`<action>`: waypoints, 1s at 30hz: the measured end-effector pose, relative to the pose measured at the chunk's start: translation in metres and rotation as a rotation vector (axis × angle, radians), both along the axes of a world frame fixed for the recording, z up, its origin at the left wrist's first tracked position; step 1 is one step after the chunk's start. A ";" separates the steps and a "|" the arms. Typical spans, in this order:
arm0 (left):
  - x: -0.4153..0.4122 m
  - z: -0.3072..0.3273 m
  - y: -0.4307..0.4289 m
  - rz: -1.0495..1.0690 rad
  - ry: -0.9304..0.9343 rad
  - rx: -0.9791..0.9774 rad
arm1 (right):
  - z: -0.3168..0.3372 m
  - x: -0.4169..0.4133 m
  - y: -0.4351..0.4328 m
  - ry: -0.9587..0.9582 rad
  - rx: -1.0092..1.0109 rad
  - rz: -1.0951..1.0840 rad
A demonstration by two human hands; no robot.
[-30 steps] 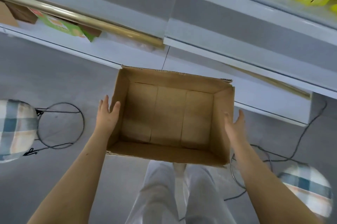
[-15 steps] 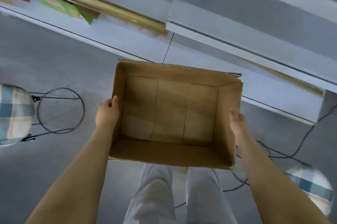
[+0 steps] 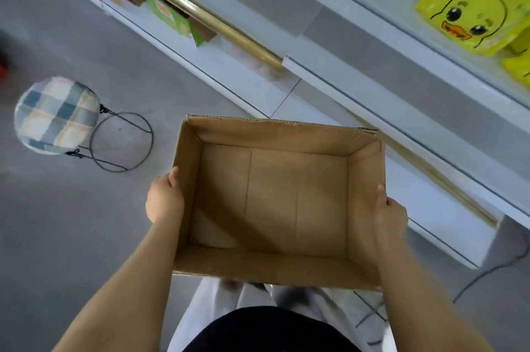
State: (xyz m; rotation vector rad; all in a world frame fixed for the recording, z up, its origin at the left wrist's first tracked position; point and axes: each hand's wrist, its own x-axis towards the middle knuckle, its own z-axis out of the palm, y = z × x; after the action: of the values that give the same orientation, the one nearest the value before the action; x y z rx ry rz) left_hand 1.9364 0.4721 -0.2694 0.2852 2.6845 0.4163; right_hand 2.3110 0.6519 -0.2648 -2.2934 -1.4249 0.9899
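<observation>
An open, empty cardboard box (image 3: 275,202) is held up in front of me above the grey floor. My left hand (image 3: 164,200) grips its left wall, thumb at the rim and fingers curled down the outside. On the other side my right hand (image 3: 388,215) grips the right wall, its thumb lying along the top edge. The fingers of both hands are mostly hidden behind the box.
White shelving (image 3: 358,85) with a brass rail (image 3: 218,25) runs diagonally across the top. Yellow duck-print packs (image 3: 476,7) lie on an upper shelf; a green carton (image 3: 172,19) and brown boxes sit lower left. A plaid-cushioned wire stool (image 3: 57,115) stands left; cables lie right.
Both hands went from flat against the box sides to gripping them. The box is lifted closer to me, and the view has swung so the shelves now run diagonally.
</observation>
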 end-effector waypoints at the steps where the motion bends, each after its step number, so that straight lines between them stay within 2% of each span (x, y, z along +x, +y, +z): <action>1: 0.006 0.007 -0.010 0.020 0.022 0.015 | 0.006 0.003 0.000 -0.022 0.031 0.041; 6: 0.037 0.033 -0.062 0.117 0.115 0.082 | 0.024 0.009 0.003 -0.061 0.071 0.127; 11: 0.060 0.049 -0.110 0.357 0.075 0.299 | 0.040 -0.006 0.002 0.011 0.092 0.235; 14: 0.058 0.055 -0.135 0.448 0.120 0.327 | 0.054 -0.030 0.000 0.040 0.139 0.317; 21: 0.017 0.074 -0.213 0.540 0.193 0.358 | 0.088 -0.123 -0.037 0.050 0.219 0.434; 30: -0.084 0.095 -0.364 0.664 0.265 0.315 | 0.098 -0.294 -0.153 0.073 0.273 0.621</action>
State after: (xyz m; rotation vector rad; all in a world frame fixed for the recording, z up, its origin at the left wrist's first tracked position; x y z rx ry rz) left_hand 1.8522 0.1083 -0.1741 -0.5220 2.9101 1.0634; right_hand 2.0169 0.4992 -0.1670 -1.6292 -2.1457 0.9349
